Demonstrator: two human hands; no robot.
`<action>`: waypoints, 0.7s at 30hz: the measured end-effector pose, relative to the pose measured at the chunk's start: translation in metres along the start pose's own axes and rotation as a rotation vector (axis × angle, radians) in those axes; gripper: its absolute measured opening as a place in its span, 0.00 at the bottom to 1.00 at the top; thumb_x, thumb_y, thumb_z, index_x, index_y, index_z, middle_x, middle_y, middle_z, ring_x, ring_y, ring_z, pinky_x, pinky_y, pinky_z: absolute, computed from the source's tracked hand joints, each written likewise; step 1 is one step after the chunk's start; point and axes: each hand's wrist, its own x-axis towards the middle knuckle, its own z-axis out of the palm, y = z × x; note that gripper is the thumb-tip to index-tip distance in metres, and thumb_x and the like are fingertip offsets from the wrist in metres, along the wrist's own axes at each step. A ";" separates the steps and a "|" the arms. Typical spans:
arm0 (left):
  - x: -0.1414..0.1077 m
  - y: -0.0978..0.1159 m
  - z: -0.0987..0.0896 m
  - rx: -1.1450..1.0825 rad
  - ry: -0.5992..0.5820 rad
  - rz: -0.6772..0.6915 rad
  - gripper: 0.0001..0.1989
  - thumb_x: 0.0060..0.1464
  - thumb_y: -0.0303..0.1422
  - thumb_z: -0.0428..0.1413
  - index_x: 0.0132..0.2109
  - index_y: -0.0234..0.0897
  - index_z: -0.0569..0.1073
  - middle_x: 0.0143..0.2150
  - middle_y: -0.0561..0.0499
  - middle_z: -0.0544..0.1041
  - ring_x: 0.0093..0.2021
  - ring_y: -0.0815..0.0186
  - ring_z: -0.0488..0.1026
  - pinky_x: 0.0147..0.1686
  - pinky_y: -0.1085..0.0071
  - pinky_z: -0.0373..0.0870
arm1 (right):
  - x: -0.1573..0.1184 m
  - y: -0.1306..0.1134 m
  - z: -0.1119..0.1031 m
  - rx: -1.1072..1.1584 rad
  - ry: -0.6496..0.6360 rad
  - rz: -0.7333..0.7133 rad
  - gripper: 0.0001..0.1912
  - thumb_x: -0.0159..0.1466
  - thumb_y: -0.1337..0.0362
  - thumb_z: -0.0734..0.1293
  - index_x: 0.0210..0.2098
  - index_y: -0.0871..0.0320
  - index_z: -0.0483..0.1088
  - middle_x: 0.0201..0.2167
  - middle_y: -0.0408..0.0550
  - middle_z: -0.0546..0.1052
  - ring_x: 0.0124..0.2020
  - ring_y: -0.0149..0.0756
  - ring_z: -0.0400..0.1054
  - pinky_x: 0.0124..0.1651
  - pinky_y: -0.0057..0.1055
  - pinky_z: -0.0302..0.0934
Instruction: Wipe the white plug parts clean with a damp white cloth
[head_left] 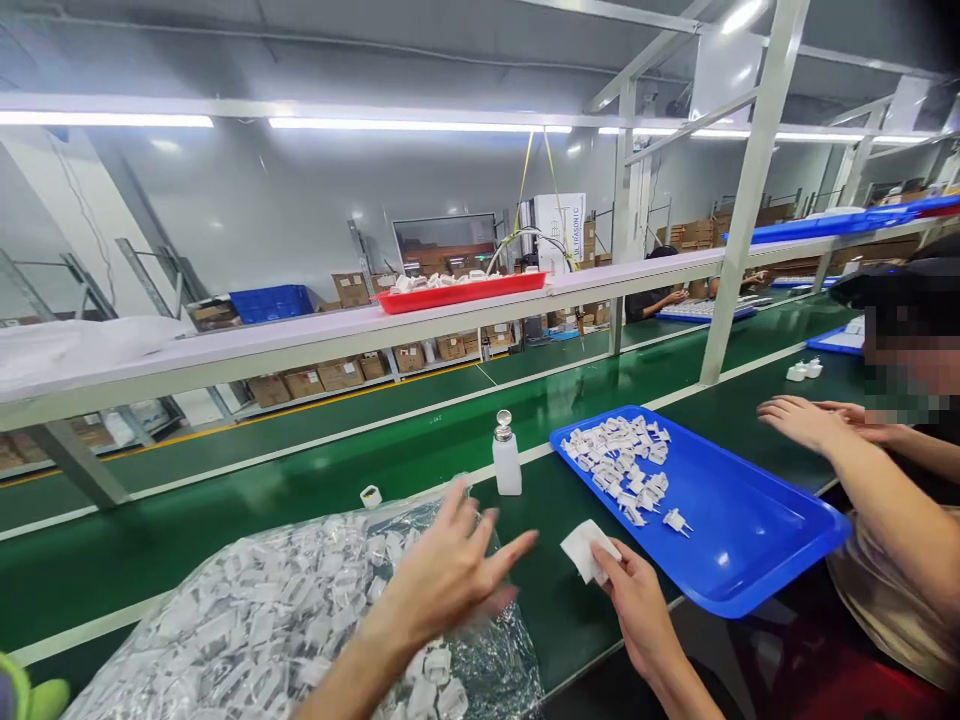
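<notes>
My left hand (457, 560) hovers over the right side of a clear plastic bag (517, 640), fingers spread and slightly blurred, with nothing in it. Many small white plastic housings (277, 590) fill the bag. Between thumb and fingers, my right hand (634, 590) pinches a white wipe (587, 550) above the green table edge. Just beyond my hands stands a white dispenser bottle (507, 462) with a metal top. To the right lies a blue tray (742, 520); white plug pieces (619, 455) with pins are heaped at its left end.
One loose white housing (370, 496) rests on the green bench beyond the bag. A shelf across the bench carries a red tray (465, 292) of white parts. At right, a co-worker's hands (806, 420) are near small white pieces (804, 370). A metal post (750, 200) rises behind the blue tray.
</notes>
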 end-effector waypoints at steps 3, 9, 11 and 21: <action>0.052 -0.002 0.014 -0.198 0.094 -0.028 0.13 0.66 0.40 0.56 0.49 0.36 0.77 0.49 0.46 0.80 0.45 0.61 0.79 0.46 0.59 0.78 | 0.032 0.013 0.010 -0.006 0.011 -0.074 0.27 0.57 0.44 0.74 0.45 0.59 0.78 0.35 0.46 0.81 0.35 0.37 0.70 0.37 0.32 0.62; 0.120 -0.017 0.082 -0.217 0.240 -0.261 0.16 0.61 0.36 0.61 0.53 0.34 0.74 0.53 0.43 0.77 0.52 0.55 0.76 0.53 0.52 0.73 | 0.066 0.041 0.015 -0.104 0.038 -0.193 0.23 0.61 0.45 0.71 0.41 0.60 0.76 0.31 0.42 0.78 0.32 0.34 0.70 0.37 0.32 0.62; 0.130 -0.024 0.104 -0.189 0.242 -0.300 0.20 0.61 0.37 0.62 0.57 0.36 0.71 0.58 0.43 0.74 0.56 0.53 0.73 0.55 0.50 0.71 | 0.068 0.046 0.013 -0.138 0.022 -0.212 0.20 0.63 0.47 0.70 0.40 0.59 0.75 0.31 0.41 0.77 0.32 0.33 0.70 0.38 0.33 0.63; 0.156 -0.023 0.138 -0.027 0.186 -0.272 0.16 0.63 0.40 0.60 0.54 0.36 0.73 0.51 0.46 0.77 0.48 0.58 0.77 0.48 0.56 0.76 | 0.077 0.053 0.008 -0.167 -0.016 -0.217 0.17 0.67 0.51 0.68 0.43 0.60 0.74 0.38 0.43 0.77 0.36 0.34 0.73 0.39 0.34 0.70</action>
